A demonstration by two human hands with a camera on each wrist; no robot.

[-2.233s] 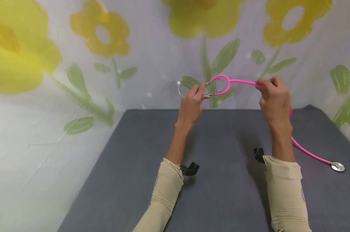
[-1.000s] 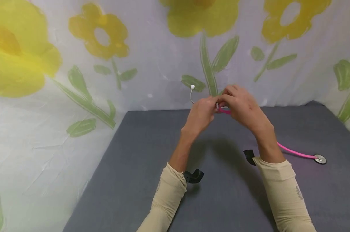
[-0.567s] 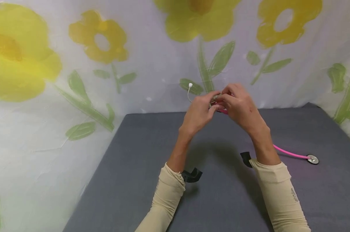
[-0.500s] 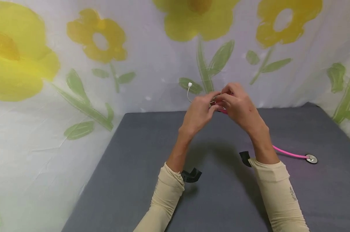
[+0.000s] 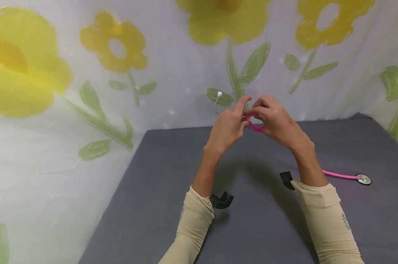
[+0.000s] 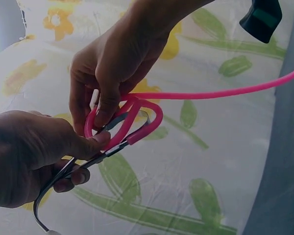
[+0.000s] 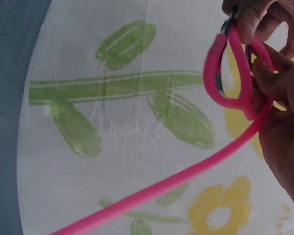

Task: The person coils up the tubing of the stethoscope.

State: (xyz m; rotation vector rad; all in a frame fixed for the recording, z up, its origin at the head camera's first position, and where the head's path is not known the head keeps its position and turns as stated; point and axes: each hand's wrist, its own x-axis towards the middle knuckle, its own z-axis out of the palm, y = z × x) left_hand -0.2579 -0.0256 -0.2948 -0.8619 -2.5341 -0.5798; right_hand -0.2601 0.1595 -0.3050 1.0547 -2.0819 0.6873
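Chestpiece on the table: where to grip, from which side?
I'd pinch the chestpiece across its near and far edges, coming down from above and slightly from the right. It's a round disc that appears to lie flat on the table, and the pink tube leaves it on the left, so that side looks the awkward one.

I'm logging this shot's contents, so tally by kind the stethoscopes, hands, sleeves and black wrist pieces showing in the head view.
Stethoscope: 1
Hands: 2
Sleeves: 2
Black wrist pieces: 2
Total: 7
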